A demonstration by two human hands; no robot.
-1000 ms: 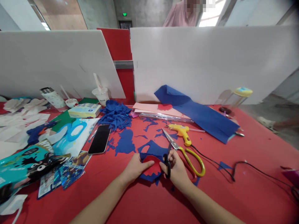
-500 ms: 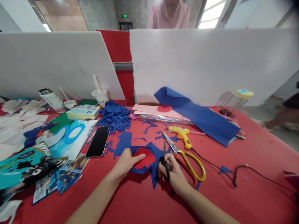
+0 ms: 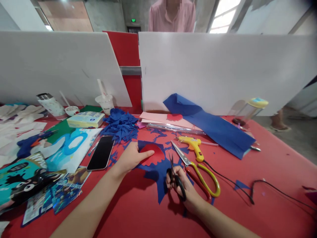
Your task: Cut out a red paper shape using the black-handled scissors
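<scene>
My left hand (image 3: 132, 155) pinches a red scalloped paper shape (image 3: 153, 154) laid over a piece of blue paper (image 3: 150, 144), thumb on top. Both are lifted a little off the table. In my right hand (image 3: 184, 183) is a small pair of black-handled scissors (image 3: 178, 185), blades pointing up and slightly parted, just right of the red shape and apart from it. Jagged blue scraps (image 3: 162, 178) lie below, between the two hands. Right of the small scissors rests a large pair of scissors (image 3: 201, 177) with red and yellow handles.
A yellow glue gun (image 3: 192, 143) with a black cord lies beyond the large scissors. Long blue paper (image 3: 210, 127) leans on a white board (image 3: 223, 72). A heap of blue cut pieces (image 3: 120, 124), a phone (image 3: 101, 152) and a lidded cup (image 3: 105, 102) stand left. A person in pink (image 3: 172, 16) is behind.
My left hand has raised and turned the red shape with its blue paper. My right hand has drawn the small scissors slightly down, away from the paper. The person behind has shifted left.
</scene>
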